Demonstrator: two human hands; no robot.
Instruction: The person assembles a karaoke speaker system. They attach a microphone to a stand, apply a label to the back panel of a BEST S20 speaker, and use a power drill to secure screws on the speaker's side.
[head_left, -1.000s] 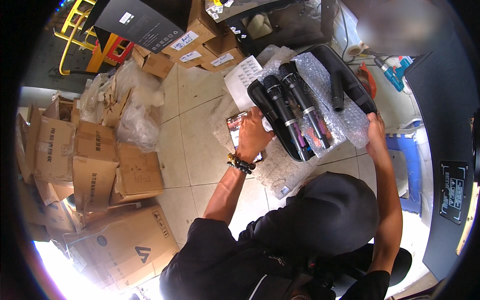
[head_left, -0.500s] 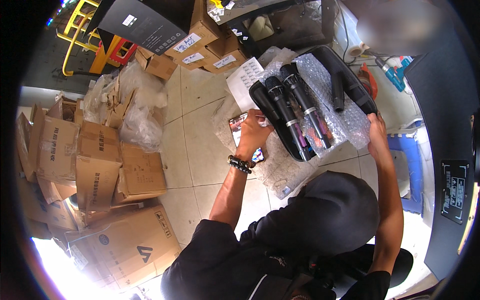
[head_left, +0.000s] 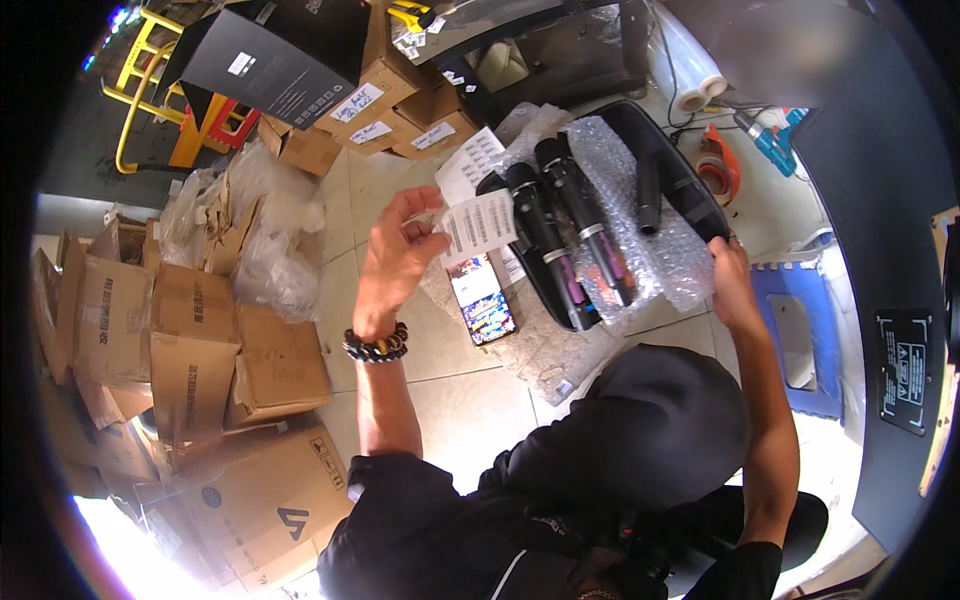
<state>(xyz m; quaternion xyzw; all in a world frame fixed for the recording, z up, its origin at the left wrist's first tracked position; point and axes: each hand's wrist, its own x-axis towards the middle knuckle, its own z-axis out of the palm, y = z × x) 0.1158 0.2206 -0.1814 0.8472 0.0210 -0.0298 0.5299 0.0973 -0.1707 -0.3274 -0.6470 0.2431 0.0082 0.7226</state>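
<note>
My left hand (head_left: 392,262) pinches a white sheet of barcode labels (head_left: 478,224) between thumb and fingers, held up left of an open black case (head_left: 690,165). My right hand (head_left: 732,285) grips the case's right edge, thumb on top. Inside the case lie two black handheld microphones, one (head_left: 533,212) beside the other (head_left: 574,185). Bubble wrap (head_left: 615,185) spreads next to them, with a short black tube (head_left: 649,195) on top. Below the sheet a phone (head_left: 484,312) with a lit screen rests on a fluffy grey mat (head_left: 560,362).
Another label sheet (head_left: 468,168) lies behind the case. Cardboard boxes (head_left: 195,350) and clear plastic bags (head_left: 270,240) pile up on the left. At the right are a blue stool (head_left: 795,325), an orange tape dispenser (head_left: 718,165) and a teal power drill (head_left: 770,145). Film rolls (head_left: 690,70) stand behind.
My left hand has moved left off the phone and lifted, and the label sheet now shows in its fingers. The phone is uncovered. My right hand stays on the case.
</note>
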